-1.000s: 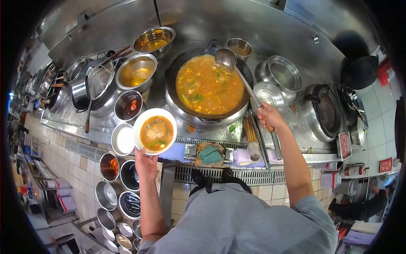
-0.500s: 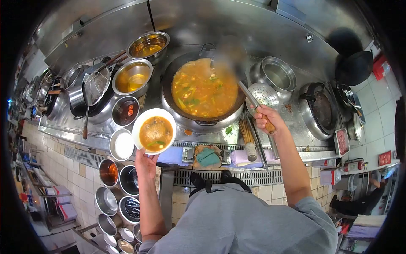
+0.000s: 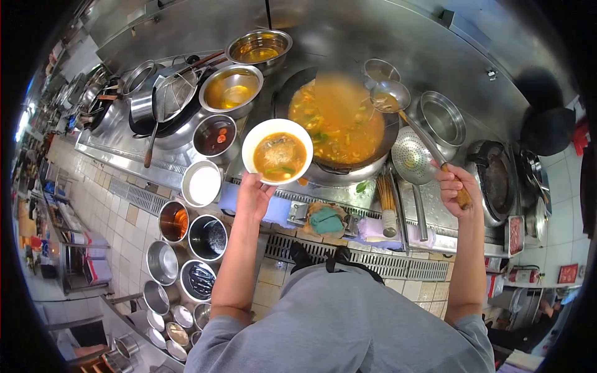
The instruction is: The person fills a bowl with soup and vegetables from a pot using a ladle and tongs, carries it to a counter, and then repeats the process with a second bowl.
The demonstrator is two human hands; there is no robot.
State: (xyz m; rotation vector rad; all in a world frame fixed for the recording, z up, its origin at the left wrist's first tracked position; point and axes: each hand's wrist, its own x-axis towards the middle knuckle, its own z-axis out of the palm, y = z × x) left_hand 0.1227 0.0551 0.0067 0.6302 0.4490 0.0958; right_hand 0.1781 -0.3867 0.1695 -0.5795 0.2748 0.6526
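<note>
My left hand [image 3: 254, 196] grips the near rim of a white bowl [image 3: 250, 140] that holds orange-brown soup with green pieces. The bowl is beside the left edge of a large wok [image 3: 392, 140], which is full of orange soup with vegetables. My right hand [image 3: 457, 188] is wrapped round the wooden handle of a ladle [image 3: 390, 97]. The ladle's metal cup is over the wok's far right rim, with some orange liquid in it. A blurred patch covers part of the wok's far side.
Metal bowls of yellow oil [image 3: 231, 88] stand at the back left. A perforated skimmer [image 3: 411, 155] and a bamboo brush [image 3: 387, 205] lie right of the wok. A second wok [image 3: 494, 177] sits at far right. Several seasoning pots [image 3: 208, 237] stand at lower left.
The ladle has swung from over the soup to the wok's far right rim, and my right hand has moved right. The view has shifted; my left hand still holds the bowl.
</note>
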